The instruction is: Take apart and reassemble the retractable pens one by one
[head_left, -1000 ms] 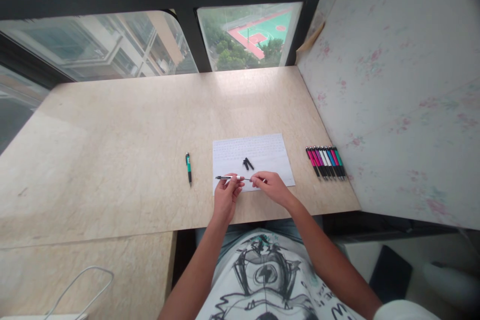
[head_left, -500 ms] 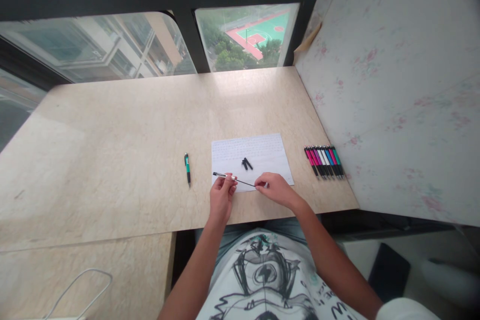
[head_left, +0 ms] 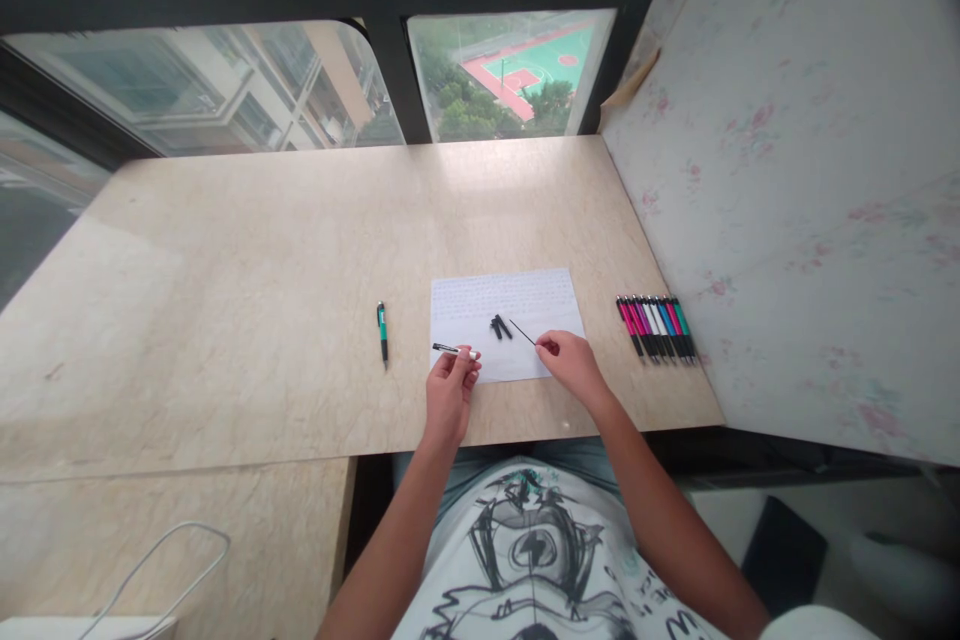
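My left hand [head_left: 452, 387] is closed around a white pen barrel [head_left: 445, 349] with a black clip end pointing left. Between the thumb and fingers of my right hand [head_left: 568, 360] is a thin dark pen refill [head_left: 523, 332], its free tip slanting up and to the left, apart from the barrel. Both hands are over the near part of a sheet of paper [head_left: 487, 294] with handwriting on its upper half. Several small black pen parts [head_left: 501, 327] lie on the sheet, close to the refill's tip.
A green and black pen [head_left: 382, 334] lies left of the paper. On the right, a row of several coloured pens [head_left: 655, 328] rests near the floral wall [head_left: 810, 180]. A white cable [head_left: 161, 560] loops over the lower surface at left. Windows border the far edge.
The refill has come out of the white barrel. My right hand has moved right with it, and the refill's free end now points up and left. The view has shifted slightly.
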Tool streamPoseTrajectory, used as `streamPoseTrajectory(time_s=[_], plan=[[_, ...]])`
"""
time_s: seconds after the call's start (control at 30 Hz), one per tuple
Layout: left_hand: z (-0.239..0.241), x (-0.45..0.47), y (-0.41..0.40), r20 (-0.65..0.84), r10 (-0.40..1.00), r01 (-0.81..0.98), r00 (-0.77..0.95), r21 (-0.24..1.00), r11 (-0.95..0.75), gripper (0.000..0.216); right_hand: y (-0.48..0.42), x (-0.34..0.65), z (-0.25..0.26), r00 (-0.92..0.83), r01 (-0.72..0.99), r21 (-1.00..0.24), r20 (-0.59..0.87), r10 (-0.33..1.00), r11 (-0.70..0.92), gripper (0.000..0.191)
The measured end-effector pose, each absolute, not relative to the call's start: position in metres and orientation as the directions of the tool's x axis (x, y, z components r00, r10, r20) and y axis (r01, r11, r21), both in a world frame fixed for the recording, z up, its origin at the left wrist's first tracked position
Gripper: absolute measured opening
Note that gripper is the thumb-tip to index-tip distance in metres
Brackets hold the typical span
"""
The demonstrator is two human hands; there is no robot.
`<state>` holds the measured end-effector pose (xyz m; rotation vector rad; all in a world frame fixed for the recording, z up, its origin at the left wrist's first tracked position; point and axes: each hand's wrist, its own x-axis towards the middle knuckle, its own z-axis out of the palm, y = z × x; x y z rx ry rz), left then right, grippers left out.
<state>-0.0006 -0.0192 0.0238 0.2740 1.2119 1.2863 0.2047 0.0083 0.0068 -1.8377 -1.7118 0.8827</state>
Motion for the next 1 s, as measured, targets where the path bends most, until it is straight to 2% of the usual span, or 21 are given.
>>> streamPoseTrajectory(time_s=[0.3,0.77,1.0], plan=[[0.023,-0.004,-0.020,-0.539,0.821,-0.579,-0.189,0.736,0.349,0.030,0.013,0.195,-0.001,0.031,0.767,-0.635,-0.104,0.994,-0.090,0.014],[0.023,-0.006,-0.014,-0.531,0.828,-0.562,-0.178,0.746,0.358,0.030,0.005,0.200,0.019,-0.074,0.599,-0.801,-0.024,0.997,0.025,0.012],[0.023,-0.006,-0.011,-0.522,0.834,-0.564,-0.177,0.749,0.349,0.031,0.003,0.199,0.036,-0.202,0.573,-0.809,0.016,0.979,0.131,0.012]])
